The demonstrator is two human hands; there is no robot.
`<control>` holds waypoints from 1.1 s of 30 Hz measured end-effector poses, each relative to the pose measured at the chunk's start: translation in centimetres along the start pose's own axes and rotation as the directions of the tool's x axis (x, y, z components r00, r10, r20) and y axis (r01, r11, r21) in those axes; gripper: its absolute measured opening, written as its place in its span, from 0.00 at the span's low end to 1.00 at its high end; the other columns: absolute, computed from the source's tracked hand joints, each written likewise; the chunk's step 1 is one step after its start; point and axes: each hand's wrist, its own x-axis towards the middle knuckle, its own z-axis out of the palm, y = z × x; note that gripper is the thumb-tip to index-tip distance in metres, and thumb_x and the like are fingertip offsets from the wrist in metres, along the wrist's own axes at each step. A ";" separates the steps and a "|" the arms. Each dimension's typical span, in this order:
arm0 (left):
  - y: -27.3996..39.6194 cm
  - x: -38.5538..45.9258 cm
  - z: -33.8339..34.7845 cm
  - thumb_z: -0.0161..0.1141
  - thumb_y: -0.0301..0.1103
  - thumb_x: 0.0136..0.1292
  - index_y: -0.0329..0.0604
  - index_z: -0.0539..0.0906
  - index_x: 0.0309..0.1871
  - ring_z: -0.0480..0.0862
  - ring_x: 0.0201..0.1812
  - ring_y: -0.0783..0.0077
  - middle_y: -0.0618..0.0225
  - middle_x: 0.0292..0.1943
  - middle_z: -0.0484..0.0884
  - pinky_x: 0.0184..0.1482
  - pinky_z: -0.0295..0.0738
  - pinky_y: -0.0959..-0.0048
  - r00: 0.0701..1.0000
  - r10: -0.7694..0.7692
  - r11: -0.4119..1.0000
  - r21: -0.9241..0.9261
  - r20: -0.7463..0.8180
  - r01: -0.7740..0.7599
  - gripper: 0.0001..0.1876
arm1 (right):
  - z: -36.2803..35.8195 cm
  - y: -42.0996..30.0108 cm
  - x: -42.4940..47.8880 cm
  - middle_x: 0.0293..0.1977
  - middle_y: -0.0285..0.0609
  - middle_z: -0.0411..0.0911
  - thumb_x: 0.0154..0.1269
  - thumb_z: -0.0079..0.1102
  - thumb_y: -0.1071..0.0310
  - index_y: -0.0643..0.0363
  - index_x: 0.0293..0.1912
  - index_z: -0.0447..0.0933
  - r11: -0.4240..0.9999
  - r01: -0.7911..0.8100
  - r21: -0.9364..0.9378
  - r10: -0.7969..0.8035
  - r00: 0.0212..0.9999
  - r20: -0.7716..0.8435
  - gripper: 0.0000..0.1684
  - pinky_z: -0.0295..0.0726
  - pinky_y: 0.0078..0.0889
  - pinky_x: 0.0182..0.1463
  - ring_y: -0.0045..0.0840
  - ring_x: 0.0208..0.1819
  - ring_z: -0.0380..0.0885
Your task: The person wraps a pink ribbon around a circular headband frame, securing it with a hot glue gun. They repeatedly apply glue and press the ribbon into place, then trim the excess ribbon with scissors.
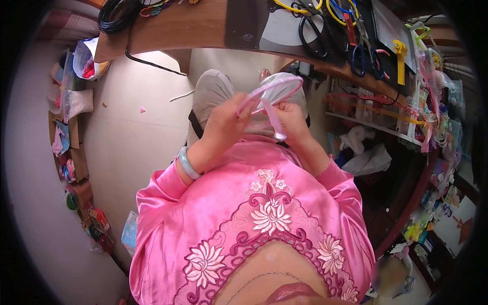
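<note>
Above my lap, my left hand (230,116) grips one end of a curved pink headband (275,84), which looks wrapped in satin ribbon. The fingers of my right hand (290,117) are closed at the band's other side, pinching pink satin ribbon. A loose length of the pink ribbon (272,116) hangs down between both hands, its lower end shiny near my right wrist. How the ribbon passes under the fingers is hidden. A pale bangle circles my left wrist.
Scissors (357,59) with dark handles, a yellow plastic tool (400,61) and coiled black cable (114,17) lie on the wooden desk (183,26) ahead. A rack (373,124) hung with ribbons and bands stands at right. Boxes (78,162) and a white bag (89,57) are at left.
</note>
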 end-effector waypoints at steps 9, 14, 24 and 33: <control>0.9 1.7 -1.9 0.53 0.31 0.68 0.38 0.79 0.42 0.74 0.17 0.84 0.72 0.18 0.74 0.19 0.67 0.78 0.903 -0.428 0.852 -0.323 0.026 0.413 0.08 | 2.2 -1.4 -1.3 0.13 0.35 0.71 0.67 0.56 0.68 0.65 0.34 0.76 0.979 0.189 0.074 -0.191 0.981 0.022 0.09 0.67 0.18 0.12 0.16 0.08 0.67; 1.6 1.2 -0.7 0.52 0.29 0.68 0.39 0.79 0.44 0.75 0.18 0.83 0.71 0.19 0.75 0.20 0.69 0.78 0.921 -0.385 0.875 -0.343 -0.066 0.341 0.07 | 2.2 -1.5 -1.2 0.12 0.33 0.70 0.67 0.57 0.68 0.64 0.30 0.76 0.987 0.125 0.104 -0.128 0.992 0.021 0.11 0.62 0.17 0.10 0.14 0.07 0.66; 0.7 1.9 -1.1 0.51 0.29 0.69 0.40 0.78 0.46 0.75 0.19 0.84 0.72 0.20 0.75 0.19 0.68 0.79 0.941 -0.323 0.917 -0.280 -0.103 0.284 0.07 | 2.6 -1.2 -1.0 0.13 0.31 0.69 0.68 0.57 0.66 0.65 0.32 0.77 0.981 0.133 0.140 -0.139 0.990 0.034 0.12 0.61 0.17 0.11 0.14 0.07 0.64; 0.7 1.6 -0.4 0.51 0.30 0.69 0.39 0.78 0.45 0.69 0.14 0.84 0.75 0.16 0.72 0.17 0.62 0.80 0.948 -0.272 0.930 -0.299 -0.165 0.215 0.07 | 2.6 -0.9 -0.6 0.09 0.31 0.66 0.71 0.52 0.64 0.67 0.32 0.79 0.974 0.175 0.143 -0.189 0.978 0.090 0.16 0.63 0.18 0.11 0.14 0.07 0.64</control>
